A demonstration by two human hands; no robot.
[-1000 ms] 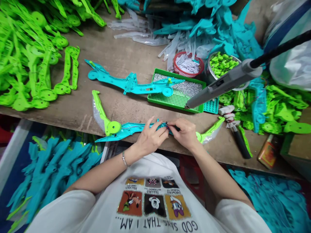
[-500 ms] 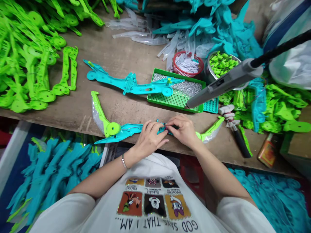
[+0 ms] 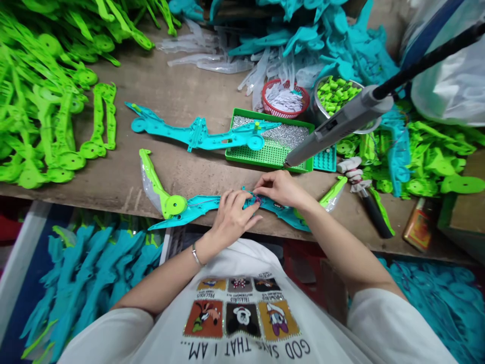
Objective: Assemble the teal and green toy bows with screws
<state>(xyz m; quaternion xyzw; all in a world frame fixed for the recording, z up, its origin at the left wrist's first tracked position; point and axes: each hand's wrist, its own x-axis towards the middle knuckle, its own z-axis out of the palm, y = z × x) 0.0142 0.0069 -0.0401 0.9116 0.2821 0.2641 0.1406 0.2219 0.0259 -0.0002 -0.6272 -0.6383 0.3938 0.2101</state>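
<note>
A turquoise plastic toy bow shell (image 3: 202, 203) with green end arms (image 3: 161, 184) lies along the table's front edge, hollow side up, a thin wire running in its left part. My left hand (image 3: 233, 215) rests over the shell's middle, fingers curled round it and holding it down. Close beside it, my right hand (image 3: 278, 189) has thumb and forefinger pinched at the middle of the shell, near small purple wires (image 3: 258, 199). What sits between those fingertips is hidden. A second turquoise shell (image 3: 170, 130) lies behind, its right end on a green tray (image 3: 267, 161).
A grey electric screwdriver (image 3: 337, 124) hangs tip down over the tray of screws. Behind stand a red basket (image 3: 286, 112) of white pieces and a metal bowl (image 3: 318, 108) of green parts. Green parts (image 3: 45, 116) heap at left. A black-handled tool (image 3: 375, 217) lies right.
My right hand has shifted slightly up and back from the shell's middle, baring more of its right part. My left hand stays in place. The whole view has shifted a little.
</note>
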